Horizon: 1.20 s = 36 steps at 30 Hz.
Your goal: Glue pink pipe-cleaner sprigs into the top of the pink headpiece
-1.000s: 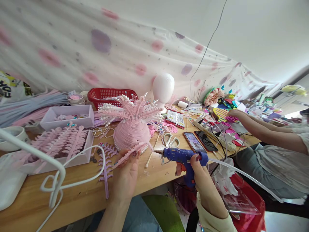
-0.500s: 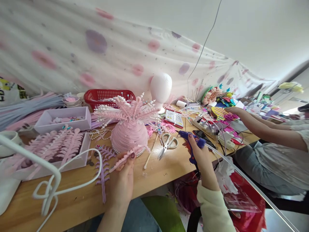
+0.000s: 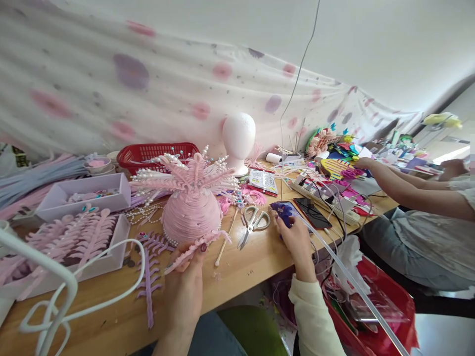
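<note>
My left hand pinches a fuzzy pink pipe-cleaner strip between thumb and fingers, in front of a round pink headpiece wound from pipe cleaners and topped with pink fronds and pearl sprays. My right hand is closed on a blue hot glue gun, low at the table beside the phone; whether the gun touches the wood I cannot tell. A clear glue stick runs from its back toward the lower right. Scissors and a white-tipped thin stick lie between my hands.
Left stand white boxes of pink fronds, a lilac frond and a looped white cable. Behind are a red basket and a foam head. A power strip and another person's arm are at right.
My right hand has lowered the glue gun toward the table beside the phone, and its nozzle has turned left. My left hand still holds the pink strip. The view has shifted slightly right.
</note>
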Available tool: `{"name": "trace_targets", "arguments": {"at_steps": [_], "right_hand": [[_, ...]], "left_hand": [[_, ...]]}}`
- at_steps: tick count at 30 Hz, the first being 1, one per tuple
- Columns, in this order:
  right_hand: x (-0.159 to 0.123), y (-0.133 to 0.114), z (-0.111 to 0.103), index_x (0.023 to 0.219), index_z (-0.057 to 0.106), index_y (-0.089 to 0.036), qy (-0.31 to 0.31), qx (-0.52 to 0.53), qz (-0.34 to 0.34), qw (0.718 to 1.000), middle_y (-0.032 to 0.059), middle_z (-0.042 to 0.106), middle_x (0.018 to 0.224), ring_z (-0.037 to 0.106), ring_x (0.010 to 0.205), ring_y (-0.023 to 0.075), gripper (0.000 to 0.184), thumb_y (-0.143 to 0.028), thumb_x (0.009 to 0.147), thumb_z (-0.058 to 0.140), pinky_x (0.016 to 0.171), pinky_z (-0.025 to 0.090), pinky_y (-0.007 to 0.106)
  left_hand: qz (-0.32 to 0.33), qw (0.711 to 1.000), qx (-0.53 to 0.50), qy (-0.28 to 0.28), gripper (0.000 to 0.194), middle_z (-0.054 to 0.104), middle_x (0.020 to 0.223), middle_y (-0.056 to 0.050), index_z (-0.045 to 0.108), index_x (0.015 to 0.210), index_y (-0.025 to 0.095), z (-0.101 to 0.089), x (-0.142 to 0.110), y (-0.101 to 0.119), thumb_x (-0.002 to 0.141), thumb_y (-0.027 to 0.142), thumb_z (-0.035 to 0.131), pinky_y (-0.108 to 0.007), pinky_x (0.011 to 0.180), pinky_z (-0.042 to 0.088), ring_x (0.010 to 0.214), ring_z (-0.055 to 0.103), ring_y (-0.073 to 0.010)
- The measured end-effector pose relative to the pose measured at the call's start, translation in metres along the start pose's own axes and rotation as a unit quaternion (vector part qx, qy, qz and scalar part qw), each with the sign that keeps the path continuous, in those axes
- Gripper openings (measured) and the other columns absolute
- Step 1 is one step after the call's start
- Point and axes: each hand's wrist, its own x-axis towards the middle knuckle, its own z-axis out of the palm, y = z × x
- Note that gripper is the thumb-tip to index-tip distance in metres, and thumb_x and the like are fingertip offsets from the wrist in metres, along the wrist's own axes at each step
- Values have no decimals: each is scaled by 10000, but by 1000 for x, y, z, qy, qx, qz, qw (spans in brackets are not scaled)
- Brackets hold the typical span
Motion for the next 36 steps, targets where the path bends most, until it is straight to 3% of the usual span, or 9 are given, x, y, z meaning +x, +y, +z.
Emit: {"name": "trace_targets", "arguments": {"at_steps": [4,8,9,11,13,20,25,31,36], "right_hand": [[-56,3,-25,951,671,-149,75,-48,-11,996,171,699,906,630,886,351,488,-608,814,578,809,446,473],[-114,-33,-48,915,639,-236,35,81,-144,986,65,634,808,601,727,243,215,-445,910,592,655,479,368],[-123,-47,-51,990,635,-247,29,120,-211,970,70,642,879,612,791,237,134,-357,915,612,694,499,360],[-129,-74,-51,1197,607,-257,18,137,-356,924,93,656,1020,612,941,245,288,-197,915,605,802,516,371],[-124,-94,-46,1288,572,-249,-2,114,-431,895,108,650,1167,571,1063,260,401,-110,912,574,892,503,402],[-85,-102,-27,1086,634,-246,-1,184,-508,841,58,684,1010,584,912,206,217,-109,949,536,788,517,370],[-65,-99,-13,1055,636,-232,9,270,-480,835,50,637,923,581,858,184,183,-119,957,532,744,517,328],[-35,-87,4,1005,630,-229,-32,432,-333,837,42,648,951,610,893,173,119,-170,953,541,759,496,309],[-4,-93,17,882,585,-219,-89,633,-118,760,-8,638,804,578,718,127,174,-359,833,675,655,457,255]], "left_hand": [[23,999,28,-15,378,746,924,-18,704,857,217,1,2,-3,570,352,910,-379,998,460,985,658,-204],[139,976,164,-42,226,732,914,-29,712,896,227,-3,4,0,720,326,814,-328,894,500,917,659,-203],[188,958,210,-48,166,725,906,-28,720,881,234,-4,4,2,744,294,790,-315,883,499,913,656,-203],[286,911,286,-79,106,723,928,-35,747,866,253,-3,2,10,762,231,752,-308,883,497,939,648,-217],[374,855,333,-134,152,733,934,-43,779,875,275,0,0,21,758,192,730,-314,858,509,926,650,-232],[500,691,429,-299,281,765,845,-54,799,975,306,23,9,61,835,157,607,-312,709,503,778,676,-225],[528,609,468,-361,339,769,862,-42,761,1099,316,50,20,64,849,136,619,-322,766,478,793,679,-227],[462,549,558,-416,388,758,1058,-50,693,1218,329,91,39,81,849,211,659,-391,911,463,994,665,-269],[529,490,605,-340,296,693,1152,-79,749,1081,268,143,78,112,786,281,729,-487,1035,340,1140,546,-316]]}}
